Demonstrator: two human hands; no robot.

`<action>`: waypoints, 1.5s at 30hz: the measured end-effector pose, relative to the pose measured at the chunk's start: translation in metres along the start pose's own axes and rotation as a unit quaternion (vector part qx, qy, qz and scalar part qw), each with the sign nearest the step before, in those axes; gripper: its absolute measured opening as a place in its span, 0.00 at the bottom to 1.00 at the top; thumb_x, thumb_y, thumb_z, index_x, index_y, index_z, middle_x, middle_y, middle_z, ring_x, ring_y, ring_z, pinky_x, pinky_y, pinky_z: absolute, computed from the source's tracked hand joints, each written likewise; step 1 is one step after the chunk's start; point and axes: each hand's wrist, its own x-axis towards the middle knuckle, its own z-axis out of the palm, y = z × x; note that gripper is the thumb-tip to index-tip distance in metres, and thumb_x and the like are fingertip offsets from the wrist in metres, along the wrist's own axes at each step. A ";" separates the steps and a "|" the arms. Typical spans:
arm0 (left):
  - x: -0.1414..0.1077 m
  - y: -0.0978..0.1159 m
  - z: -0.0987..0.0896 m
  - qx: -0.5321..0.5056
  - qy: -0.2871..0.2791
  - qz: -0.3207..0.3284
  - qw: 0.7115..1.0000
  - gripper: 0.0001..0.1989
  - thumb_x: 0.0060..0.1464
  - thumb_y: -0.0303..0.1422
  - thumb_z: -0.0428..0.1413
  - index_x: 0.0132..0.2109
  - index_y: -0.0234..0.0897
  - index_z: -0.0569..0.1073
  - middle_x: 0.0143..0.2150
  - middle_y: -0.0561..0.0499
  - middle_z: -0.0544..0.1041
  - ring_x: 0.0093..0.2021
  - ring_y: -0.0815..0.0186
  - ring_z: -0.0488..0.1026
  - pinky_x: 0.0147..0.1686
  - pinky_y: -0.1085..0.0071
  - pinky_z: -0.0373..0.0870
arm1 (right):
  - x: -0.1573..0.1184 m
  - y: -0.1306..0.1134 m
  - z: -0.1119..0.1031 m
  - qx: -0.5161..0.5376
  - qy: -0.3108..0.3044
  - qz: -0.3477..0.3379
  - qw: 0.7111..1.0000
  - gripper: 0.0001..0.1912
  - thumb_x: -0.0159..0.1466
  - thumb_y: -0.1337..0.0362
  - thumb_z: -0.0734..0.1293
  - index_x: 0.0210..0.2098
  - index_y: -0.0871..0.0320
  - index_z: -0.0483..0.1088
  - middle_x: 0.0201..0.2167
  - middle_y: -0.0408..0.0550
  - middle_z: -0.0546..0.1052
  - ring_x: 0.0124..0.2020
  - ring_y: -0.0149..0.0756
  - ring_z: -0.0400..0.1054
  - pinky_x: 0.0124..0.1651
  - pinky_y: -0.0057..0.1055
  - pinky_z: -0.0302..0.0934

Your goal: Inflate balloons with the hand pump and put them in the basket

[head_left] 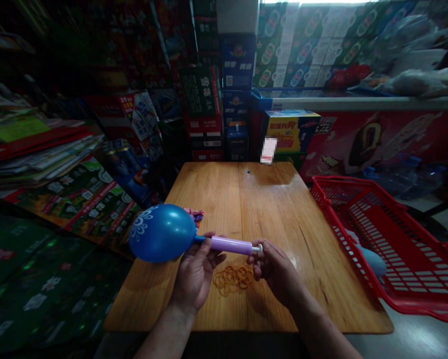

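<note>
A blue balloon [166,233] with a white printed pattern is swollen with air, its neck fitted over the nozzle end of a purple balloon pump [231,245]. My left hand [197,269] pinches the balloon's neck where it meets the pump. At the other end, my right hand [274,264] grips the white plunger handle, which stands a little way out of the barrel. Below the pump a loose pile of yellowish rubber bands [233,279] lies on the wooden table [224,199]. Behind the blue balloon, several limp balloons [197,215] in pink and purple are partly hidden.
A red plastic basket [406,219] stands right of the table, with a light-blue item [373,262] inside. Stacked drink cartons [205,109] rise beyond the far edge. Green cartons [40,279] and a pile of papers [33,154] are on the left.
</note>
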 end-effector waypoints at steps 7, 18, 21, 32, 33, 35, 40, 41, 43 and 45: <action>0.000 -0.007 -0.001 0.006 -0.010 -0.014 1.000 0.13 0.58 0.35 0.64 0.49 0.38 0.77 0.48 0.41 0.82 0.44 0.60 0.79 0.40 0.65 0.76 | -0.003 0.004 0.009 -0.187 0.025 -0.048 0.981 0.21 0.62 0.48 0.73 0.42 0.59 0.71 0.30 0.46 0.76 0.22 0.26 0.65 0.26 0.26 0.60; 0.006 -0.009 -0.003 -0.008 -0.011 0.004 1.000 0.10 0.56 0.32 0.65 0.46 0.36 0.81 0.50 0.43 0.81 0.52 0.59 0.77 0.54 0.63 0.73 | 0.003 0.012 0.007 -0.134 0.046 -0.021 0.990 0.17 0.60 0.52 0.74 0.35 0.60 0.72 0.28 0.46 0.76 0.22 0.26 0.63 0.26 0.26 0.58; 0.007 -0.004 -0.003 -0.021 0.002 0.000 1.000 0.10 0.56 0.31 0.64 0.45 0.35 0.81 0.51 0.43 0.81 0.50 0.58 0.78 0.52 0.62 0.75 | 0.003 0.012 0.006 -0.122 0.048 -0.014 0.991 0.17 0.59 0.53 0.74 0.35 0.60 0.71 0.27 0.47 0.76 0.22 0.27 0.63 0.26 0.26 0.57; 0.030 0.043 -0.029 -0.077 0.102 0.017 0.992 0.08 0.64 0.24 0.54 0.43 0.32 0.79 0.44 0.44 0.83 0.45 0.61 0.82 0.41 0.69 0.79 | 0.015 -0.002 -0.014 -0.357 0.181 -0.086 0.912 0.19 0.61 0.50 0.70 0.40 0.59 0.72 0.26 0.45 0.74 0.24 0.34 0.67 0.27 0.30 0.60; 0.029 0.041 -0.027 -0.074 0.100 0.010 0.992 0.08 0.64 0.24 0.54 0.43 0.32 0.79 0.44 0.44 0.83 0.45 0.62 0.82 0.40 0.69 0.79 | 0.017 0.000 -0.013 -0.385 0.183 -0.091 0.900 0.18 0.61 0.50 0.70 0.41 0.59 0.73 0.25 0.44 0.74 0.24 0.35 0.68 0.27 0.30 0.60; 0.026 0.036 -0.024 -0.064 0.094 -0.001 0.993 0.07 0.63 0.24 0.56 0.43 0.32 0.79 0.44 0.44 0.83 0.44 0.62 0.82 0.39 0.70 0.79 | 0.020 0.004 -0.011 -0.434 0.181 -0.110 0.876 0.17 0.62 0.52 0.69 0.42 0.58 0.74 0.25 0.44 0.74 0.26 0.37 0.69 0.29 0.31 0.60; 0.021 0.026 -0.020 -0.036 0.082 -0.007 0.996 0.05 0.61 0.26 0.59 0.42 0.31 0.80 0.44 0.43 0.83 0.44 0.61 0.82 0.40 0.70 0.78 | 0.029 0.011 -0.005 -0.529 0.158 -0.166 0.817 0.12 0.62 0.59 0.68 0.43 0.57 0.75 0.34 0.49 0.78 0.35 0.41 0.72 0.38 0.35 0.62; 0.021 0.025 -0.021 -0.031 0.079 -0.008 0.996 0.05 0.60 0.26 0.59 0.42 0.31 0.80 0.44 0.43 0.83 0.43 0.62 0.82 0.40 0.70 0.78 | 0.031 0.012 -0.005 -0.552 0.159 -0.177 0.799 0.11 0.61 0.61 0.68 0.42 0.57 0.75 0.36 0.50 0.79 0.37 0.42 0.72 0.41 0.36 0.63; 0.019 0.023 -0.023 -0.024 0.070 -0.010 0.997 0.05 0.60 0.27 0.60 0.42 0.32 0.80 0.44 0.43 0.83 0.44 0.62 0.82 0.40 0.71 0.77 | 0.034 0.015 -0.008 -0.599 0.162 -0.195 0.759 0.10 0.60 0.62 0.68 0.41 0.57 0.76 0.38 0.53 0.78 0.41 0.45 0.71 0.45 0.38 0.62; 0.018 0.021 -0.025 -0.021 0.057 -0.013 0.998 0.05 0.59 0.28 0.62 0.42 0.33 0.80 0.44 0.44 0.83 0.44 0.62 0.81 0.41 0.71 0.77 | 0.037 0.018 -0.013 -0.634 0.160 -0.201 0.729 0.11 0.59 0.63 0.68 0.41 0.57 0.76 0.38 0.54 0.77 0.43 0.46 0.69 0.46 0.39 0.61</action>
